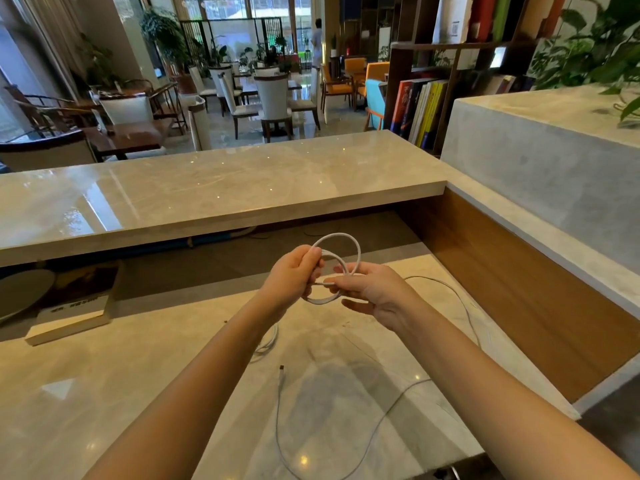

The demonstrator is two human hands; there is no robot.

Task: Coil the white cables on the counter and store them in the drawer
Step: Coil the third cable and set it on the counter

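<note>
White cable loops are being pinched by left hand and right hand, loose tail trailing right onto the bench.

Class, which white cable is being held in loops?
The thicker cable, gripped by the left hand and right hand; the thin cable lies uncoiled on the counter.

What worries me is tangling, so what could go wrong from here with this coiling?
1. The coil is only pinched between the left hand and right hand; a slipped grip could let the loops spring open.
2. The loose length sweeps across the counter near its front edge; pulling may drag it off or into the second cable under the left forearm.
</note>
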